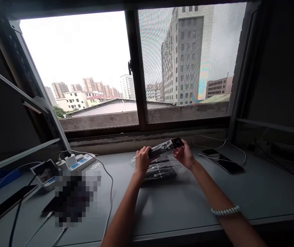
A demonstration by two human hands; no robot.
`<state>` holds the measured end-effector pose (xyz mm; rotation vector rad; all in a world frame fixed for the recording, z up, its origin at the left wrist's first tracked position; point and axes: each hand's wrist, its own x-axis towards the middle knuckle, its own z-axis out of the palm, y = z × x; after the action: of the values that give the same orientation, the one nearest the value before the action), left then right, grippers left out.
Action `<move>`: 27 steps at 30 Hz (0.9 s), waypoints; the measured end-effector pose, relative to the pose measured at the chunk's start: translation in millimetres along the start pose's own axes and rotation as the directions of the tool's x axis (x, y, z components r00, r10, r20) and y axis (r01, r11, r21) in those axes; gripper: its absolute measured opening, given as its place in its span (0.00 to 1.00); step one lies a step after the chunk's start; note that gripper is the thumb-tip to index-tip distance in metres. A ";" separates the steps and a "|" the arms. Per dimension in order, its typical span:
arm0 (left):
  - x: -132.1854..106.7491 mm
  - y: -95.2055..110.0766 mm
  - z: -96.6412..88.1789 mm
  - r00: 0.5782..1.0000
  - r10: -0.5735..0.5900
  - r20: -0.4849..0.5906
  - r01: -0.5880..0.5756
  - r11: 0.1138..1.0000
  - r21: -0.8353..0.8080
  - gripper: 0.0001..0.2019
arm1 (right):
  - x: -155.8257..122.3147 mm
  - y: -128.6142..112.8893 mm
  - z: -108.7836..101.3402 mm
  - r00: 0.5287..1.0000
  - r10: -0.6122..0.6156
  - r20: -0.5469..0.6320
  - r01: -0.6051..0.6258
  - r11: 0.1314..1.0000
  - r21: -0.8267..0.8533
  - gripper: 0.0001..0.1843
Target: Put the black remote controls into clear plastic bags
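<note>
A black remote control (162, 147), partly wrapped in a clear plastic sleeve, is held slantwise above the table between my two hands. My left hand (143, 159) is closed round its left end. At the right end, where a bare black part with small white marks shows beyond the sleeve, my right hand (185, 155) grips it between thumb and fingers. Beneath them on the table lie more black remote controls (159, 174) in clear plastic, with round buttons showing. My left wrist and forearm partly cover these.
Left of my hands are a power strip (81, 163) with plugs, a small framed picture (44, 173), a blurred-out dark object (75, 197) and several cables. A dark tablet-like device (10, 204) lies far left. Phones (225, 161) and a white cable lie right. A window stands behind.
</note>
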<state>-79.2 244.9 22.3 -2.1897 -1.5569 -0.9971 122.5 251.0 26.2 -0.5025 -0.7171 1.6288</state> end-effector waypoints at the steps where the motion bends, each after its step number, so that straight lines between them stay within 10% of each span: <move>1: -0.2 -0.3 -0.5 1.000 0.013 0.024 -0.013 1.000 -0.007 0.12 | -0.6 -0.5 -0.3 1.000 0.018 0.021 -0.018 1.000 0.012 0.21; 19: -0.9 7.7 -9.5 0.988 0.043 0.149 -0.045 0.999 0.010 0.13 | 4.0 2.7 -7.6 0.996 0.025 -0.082 -0.014 0.991 0.132 0.06; 27: -2.1 5.5 -2.5 0.990 0.057 0.130 -0.064 0.997 0.051 0.16 | 3.0 7.2 -10.7 0.999 0.017 -0.032 -0.018 0.999 -0.031 0.21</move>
<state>-75.6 239.8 23.6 -2.2882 -1.5424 -0.8004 124.0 255.2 13.8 -0.5576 -0.7170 1.6248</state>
